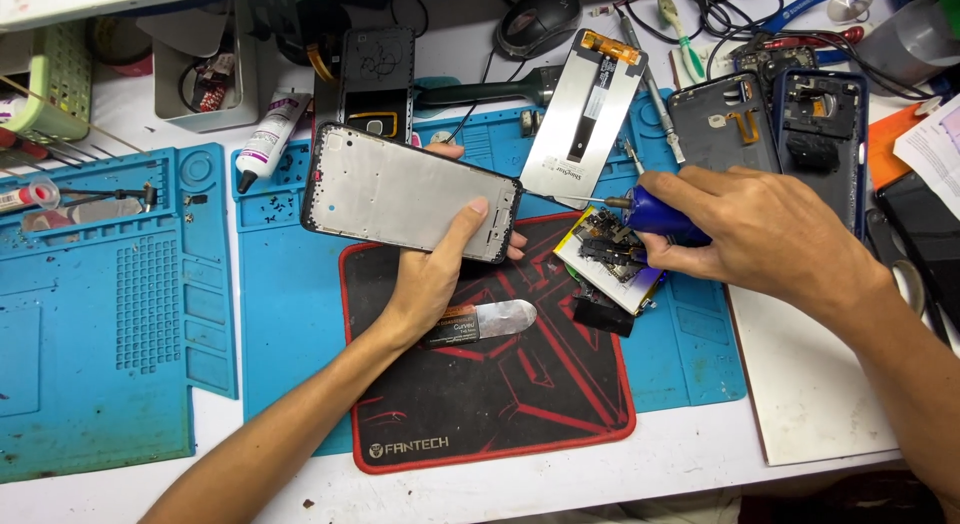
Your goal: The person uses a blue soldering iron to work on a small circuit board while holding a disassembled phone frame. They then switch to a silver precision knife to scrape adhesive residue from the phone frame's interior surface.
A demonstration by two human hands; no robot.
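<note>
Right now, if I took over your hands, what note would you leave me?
Left hand: fingers grip the phone frame, held up above the black and red mat.
Right hand: closed on the blue-handled screwdriver, tip pointing toward the frame's right end.
Nearby: circuit board just under the screwdriver, metal pry tool on the mat, screen panel and back covers behind.
Done: phone lies in separate parts.
Left: the parts are not yet together.
</note>
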